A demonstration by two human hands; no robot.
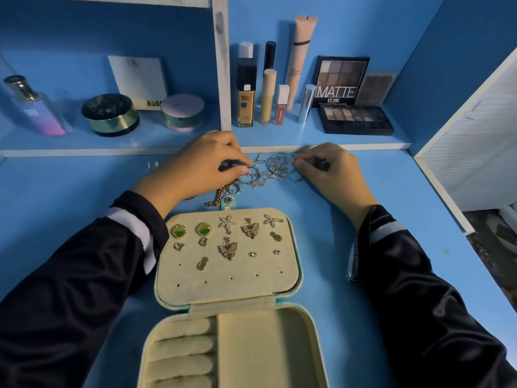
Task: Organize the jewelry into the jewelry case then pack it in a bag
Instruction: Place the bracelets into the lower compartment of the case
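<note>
Teasing apart the jewelry tangle [265,172] behind the open jewelry case [296,278]: left hand [195,166] pinching a hoop, right hand [327,169] pinching silver rings. Go slow, w/o yanking chains.

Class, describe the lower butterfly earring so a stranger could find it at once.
Start at the open jewelry case on the blue table. On its earring panel, the butterfly earring hangs in the second row, centre. Unlike its twin above right, it sits between a small heart and a tiny stud.
</note>
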